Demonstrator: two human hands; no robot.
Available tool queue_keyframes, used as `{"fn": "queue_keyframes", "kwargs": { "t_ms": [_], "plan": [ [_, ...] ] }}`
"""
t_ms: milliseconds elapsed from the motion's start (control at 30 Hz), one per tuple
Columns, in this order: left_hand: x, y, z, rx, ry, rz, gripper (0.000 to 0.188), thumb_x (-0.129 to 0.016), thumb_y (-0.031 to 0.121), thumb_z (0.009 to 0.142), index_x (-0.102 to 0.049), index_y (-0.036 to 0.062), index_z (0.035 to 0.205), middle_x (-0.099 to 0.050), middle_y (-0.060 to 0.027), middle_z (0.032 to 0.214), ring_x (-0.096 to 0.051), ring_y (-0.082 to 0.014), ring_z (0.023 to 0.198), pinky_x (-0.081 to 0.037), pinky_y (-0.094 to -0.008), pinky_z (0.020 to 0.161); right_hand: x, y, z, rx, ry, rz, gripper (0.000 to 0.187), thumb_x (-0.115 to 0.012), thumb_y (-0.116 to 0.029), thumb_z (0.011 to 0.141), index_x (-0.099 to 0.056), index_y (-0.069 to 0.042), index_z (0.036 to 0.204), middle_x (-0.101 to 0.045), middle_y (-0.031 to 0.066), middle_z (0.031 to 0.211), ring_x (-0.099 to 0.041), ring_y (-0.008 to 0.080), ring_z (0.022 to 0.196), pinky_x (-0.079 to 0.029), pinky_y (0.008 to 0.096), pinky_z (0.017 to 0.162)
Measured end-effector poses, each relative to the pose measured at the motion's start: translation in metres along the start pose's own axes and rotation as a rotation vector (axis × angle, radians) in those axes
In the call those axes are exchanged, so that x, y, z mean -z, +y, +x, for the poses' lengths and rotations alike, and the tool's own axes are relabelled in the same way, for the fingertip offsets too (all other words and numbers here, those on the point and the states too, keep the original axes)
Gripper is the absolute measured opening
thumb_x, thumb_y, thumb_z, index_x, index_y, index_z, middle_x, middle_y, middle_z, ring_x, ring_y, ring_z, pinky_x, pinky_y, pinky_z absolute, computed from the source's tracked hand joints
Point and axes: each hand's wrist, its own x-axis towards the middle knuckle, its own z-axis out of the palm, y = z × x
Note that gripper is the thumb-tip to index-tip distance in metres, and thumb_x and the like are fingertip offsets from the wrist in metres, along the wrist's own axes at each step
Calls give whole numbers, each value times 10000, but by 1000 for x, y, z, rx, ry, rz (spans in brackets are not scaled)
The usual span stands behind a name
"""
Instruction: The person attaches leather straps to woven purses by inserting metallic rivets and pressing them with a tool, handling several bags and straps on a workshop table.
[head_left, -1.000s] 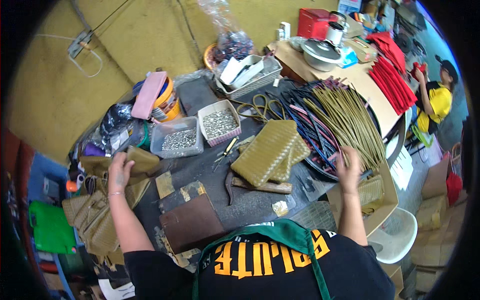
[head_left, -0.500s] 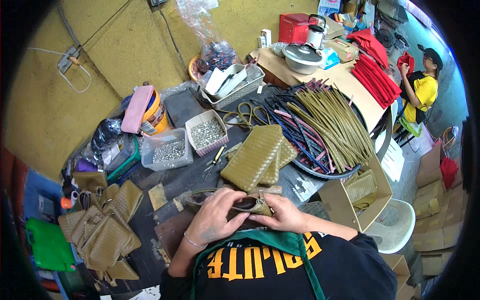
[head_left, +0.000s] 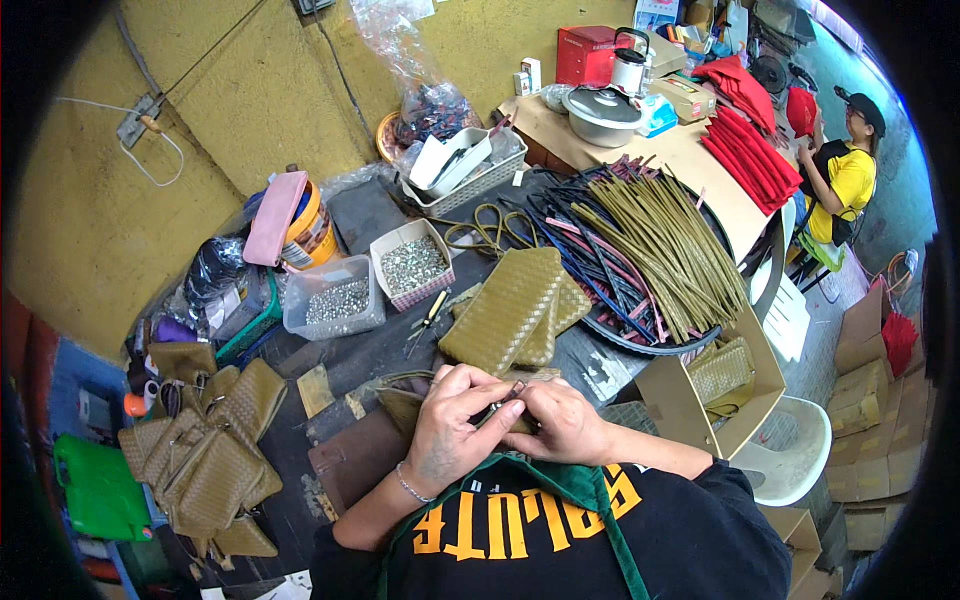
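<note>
Closest to me, my left hand (head_left: 452, 425) and right hand (head_left: 562, 424) meet just above my chest, fingers pressed together and pinching a small olive woven piece (head_left: 500, 412) with a thin metal part poking up between them. Most of it is hidden by the fingers, so I can't tell how firmly it sits. I judge the main risk is that small metal part slipping out of the pinch and dropping into the clutter on the dark worktop (head_left: 370, 350), where it would be hard to find; a pricked fingertip seems possible too.

Counting outward: one brown flat piece (head_left: 355, 462) beside my left forearm, a heap of roughly eight finished olive pouches (head_left: 205, 455) to the left, three or so woven panels (head_left: 515, 312) stacked ahead, two trays of silvery hardware (head_left: 375, 285), one bundle of olive and dark straps (head_left: 650, 255) too many to count, and one other person in yellow (head_left: 848, 170) farthest off.
</note>
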Motion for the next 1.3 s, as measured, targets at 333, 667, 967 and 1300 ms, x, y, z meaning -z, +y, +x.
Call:
{"fn": "queue_keyframes", "kwargs": {
  "t_ms": [333, 667, 967, 1300],
  "plan": [
    [-11, -2, -1, 112, 119, -139, 43, -565, 29, 727, -542, -7, 730, -492, -112, 752, -491, -233, 710, -395, -307, 656, 1, -5, 10, -50, 97, 71, 349, -657, -173, 666, -463, -12, 908, -533, 122, 709, -547, 287, 621, -426, 352, 557],
    [-19, -23, -1, 18, 309, -10, 65, -597, 41, 713, -551, 3, 686, -518, -79, 684, -491, -187, 684, -396, -279, 633, -4, 1, 12, 4, 270, -10, 263, -687, -86, 611, -534, -16, 812, -495, 77, 617, -472, 226, 514, -356, 302, 492],
    [-23, -23, 10, 123, 318, -164, 127, -589, 29, 711, -500, -18, 633, -509, -77, 676, -481, -145, 632, -388, -243, 595, 0, 11, 11, 136, 377, -143, 276, -653, -11, 590, -508, -13, 824, -469, 75, 624, -477, 221, 543, -345, 308, 507],
    [-30, -21, 1, 207, 298, -287, 154, -603, 55, 701, -490, 5, 610, -471, -71, 629, -462, -178, 597, -365, -259, 557, -5, 5, -1, 18, 378, -119, 285, -682, -68, 597, -507, -16, 816, -481, 83, 638, -476, 236, 546, -361, 308, 521]
  ]
}}
